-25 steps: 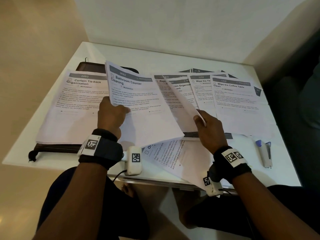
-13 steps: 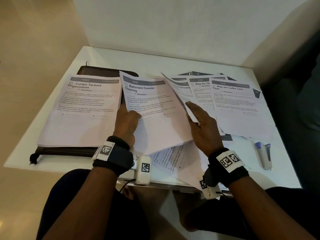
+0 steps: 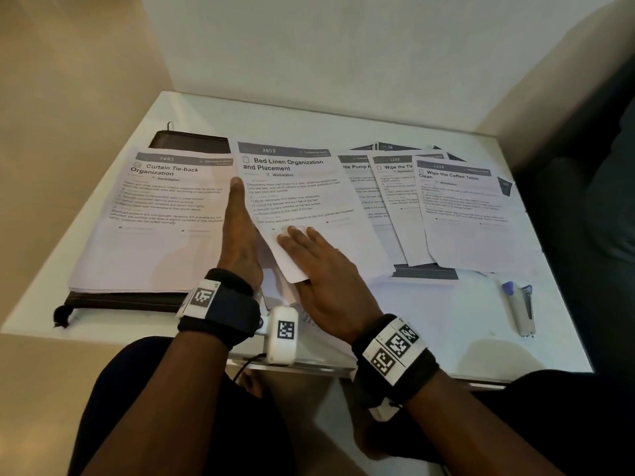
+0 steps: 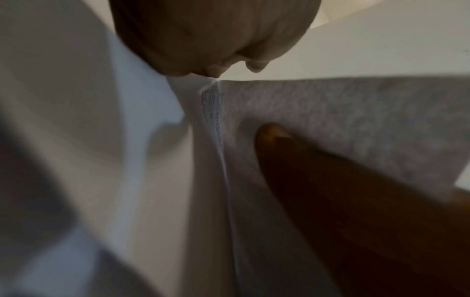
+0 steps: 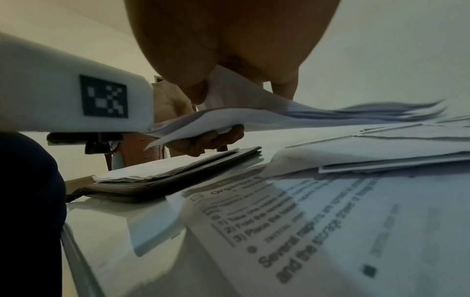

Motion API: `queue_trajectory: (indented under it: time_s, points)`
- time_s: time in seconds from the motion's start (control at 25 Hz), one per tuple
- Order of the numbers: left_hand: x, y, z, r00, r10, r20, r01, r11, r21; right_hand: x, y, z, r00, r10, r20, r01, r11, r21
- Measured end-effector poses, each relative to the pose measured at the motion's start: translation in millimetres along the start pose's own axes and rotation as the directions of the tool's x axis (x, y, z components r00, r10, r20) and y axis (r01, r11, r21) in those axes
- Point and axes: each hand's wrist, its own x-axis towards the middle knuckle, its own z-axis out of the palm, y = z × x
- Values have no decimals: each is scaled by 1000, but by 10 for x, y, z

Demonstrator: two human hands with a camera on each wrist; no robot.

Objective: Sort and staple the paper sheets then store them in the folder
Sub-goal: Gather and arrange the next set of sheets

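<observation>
so you're still deep in the sorting bit, nothing looks stapled and nothing's in the folder yet as far as i can tell. going left to right: the dark folder (image 3: pixel 120 298) lies closed at the left of the tabletop (image 3: pixel 343 121) with the "curtain tie-back organization" pile (image 3: pixel 151 231) sitting right on top of it, so that pile has to come off before you can open the thing. next over, your left hand (image 3: pixel 238 242) runs along the left edge of the "bed linen organization and placement" stack (image 3: pixel 302 190), and the right wrist view shows its fingers curled under those sheets, so that grip is holding the stack a bit off the tabletop. your right hand (image 3: pixel 319 266) lies on the lower part of the same stack with a sheet corner tucked between thumb and fingers, so it's pinching paper too, not just resting. under your hands there's another loose sheet (image 5: pixel 305 221) lying crooked near the front edge. further right is the fanned bunch, "wipe the tv" (image 3: pixel 395 201) and "wipe the coffee table clean" (image 3: pixel 470 214) overlapping with more underneath, all still to be grouped. far right the stapler (image 3: pixel 520 309) lies untouched, well apart from both hands. i'd say you're under halfway.
</observation>
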Motion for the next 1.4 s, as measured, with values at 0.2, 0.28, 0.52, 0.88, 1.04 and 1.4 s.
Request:
queue_trajectory:
  time_s: [0.2, 0.28, 0.52, 0.88, 1.04, 1.4]
  points:
    - [-74, 57, 22, 984, 102, -147, -62, 964, 258, 50, -126, 42, 1000, 28, 11, -28, 1000, 8]
    - [-66, 111, -16, 978, 140, -156, -80, 939, 335, 44, -154, -36, 998, 62, 23, -63, 996, 59]
    - [-24, 442, -324, 810, 486, -328, -343, 847, 407, 34, 348, -313, 908, 365, -206, -281, 895, 347]
    - [-25, 492, -390, 722, 526, -448, -466, 850, 247, 137, 706, -51, 921, 391, -8, -390, 918, -73]
    - [-30, 495, -386, 714, 529, -458, -462, 848, 260, 188, 696, 36, 891, 453, 24, -450, 889, -86]
    - [-40, 479, -339, 728, 517, -450, -398, 853, 338, 218, 877, 75, 894, 446, -31, -446, 884, -141]
